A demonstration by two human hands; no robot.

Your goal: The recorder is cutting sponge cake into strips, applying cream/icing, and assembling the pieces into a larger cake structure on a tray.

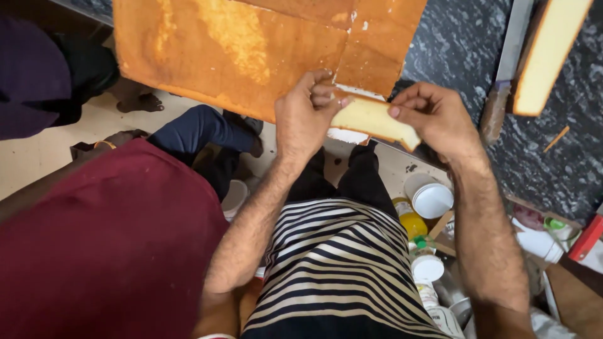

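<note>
Your left hand (306, 116) and right hand (434, 116) both pinch a cut cake strip (375, 119). It overhangs the counter edge beside the sponge sheet (251, 50).

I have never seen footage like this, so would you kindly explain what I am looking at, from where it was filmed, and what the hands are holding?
There is no machine here: one camera on a person's head looks down at their own bare hands. The left hand and right hand together hold a pale strip of sponge cake at the edge of a dark speckled counter. On the counter lie a large browned sponge sheet, a long knife and another cake slab. Below are the striped shirt, white-lidded jars, and another person in a maroon top.
</note>
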